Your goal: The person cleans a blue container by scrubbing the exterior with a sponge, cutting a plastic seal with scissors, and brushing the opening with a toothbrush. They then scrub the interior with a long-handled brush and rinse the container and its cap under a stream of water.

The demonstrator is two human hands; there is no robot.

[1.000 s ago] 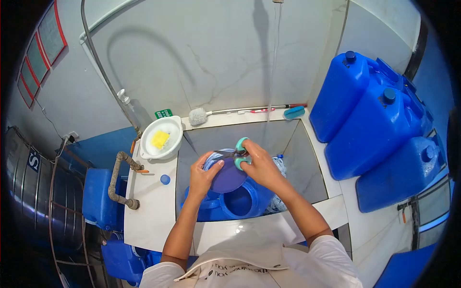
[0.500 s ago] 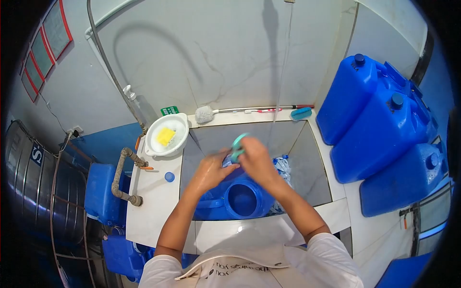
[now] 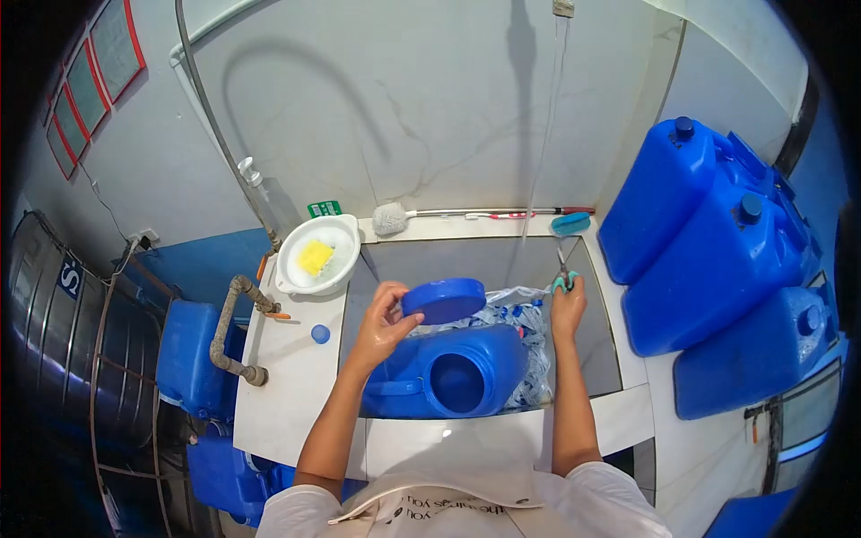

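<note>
A wide round blue lid (image 3: 444,301) is pinched at its rim by my left hand (image 3: 384,327), held above the basin. Over at the basin's right side, my right hand (image 3: 568,309) is closed on scissors (image 3: 564,273) with green handles, their blades pointing away from me. Beneath the lid, a blue jug (image 3: 439,368) lies in the basin with its wide round mouth uncovered and facing me. Clear crumpled plastic with blue bits (image 3: 536,350) fills the space behind and right of the jug.
On the left ledge stand a white bowl (image 3: 293,271) with a yellow sponge (image 3: 315,257) and a small blue cap (image 3: 320,334). A long-handled brush (image 3: 390,219) and a blue brush (image 3: 570,222) lie along the back ledge. Several blue containers (image 3: 691,251) stand at right.
My hands have moved apart. The right hand carried the scissors to the right, while the left now shows the blue lid tilted up over the jug.
</note>
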